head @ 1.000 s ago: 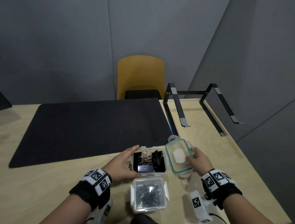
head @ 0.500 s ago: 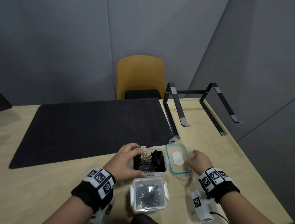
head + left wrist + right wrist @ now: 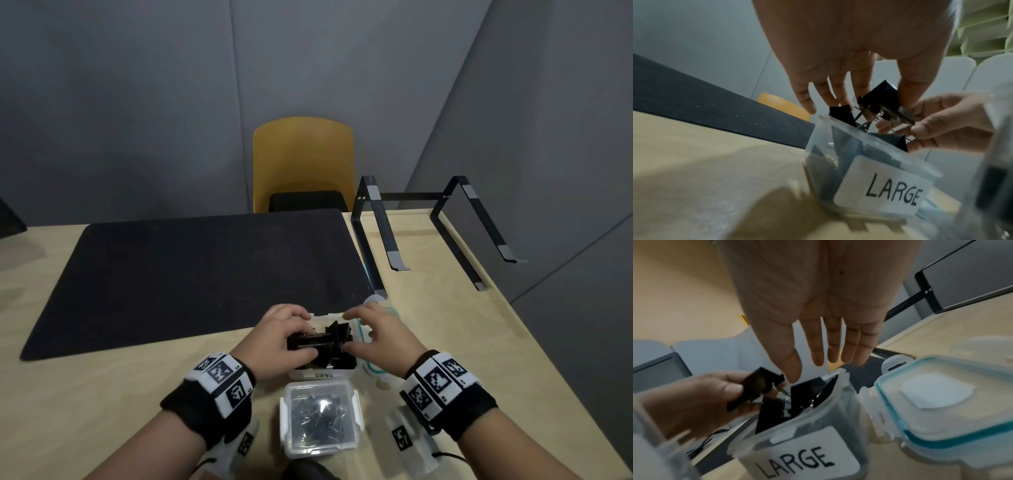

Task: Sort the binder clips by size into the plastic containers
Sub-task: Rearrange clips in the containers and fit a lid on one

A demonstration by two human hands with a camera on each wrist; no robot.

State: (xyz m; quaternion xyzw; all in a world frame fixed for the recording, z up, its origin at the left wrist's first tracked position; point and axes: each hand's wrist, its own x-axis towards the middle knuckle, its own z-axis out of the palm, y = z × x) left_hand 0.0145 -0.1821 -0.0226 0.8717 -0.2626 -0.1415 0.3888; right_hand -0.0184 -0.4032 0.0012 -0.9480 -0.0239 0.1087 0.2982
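An open clear container labelled LARGE (image 3: 322, 375) (image 3: 879, 190) (image 3: 803, 459) holds several big black binder clips. My left hand (image 3: 298, 337) (image 3: 881, 112) pinches one large black clip (image 3: 879, 100) (image 3: 756, 386) just above the container's rim. My right hand (image 3: 356, 329) (image 3: 807, 368) hovers over the container's right side with straight fingers, its fingertips close to the held clip. The teal-sealed lid (image 3: 937, 402) (image 3: 371, 370) lies right of the container, partly under my right hand. A closed clear container of small clips (image 3: 320, 421) stands nearer me.
A black desk mat (image 3: 191, 274) covers the table beyond the containers. A black laptop stand (image 3: 428, 233) sits at the back right, and a yellow chair (image 3: 303, 164) stands behind the table. The table's right edge (image 3: 548, 342) runs close to my right arm.
My left hand reached into the LARGE container and lifted a big clip. My right hand let go of the teal lid and moved left over the container.
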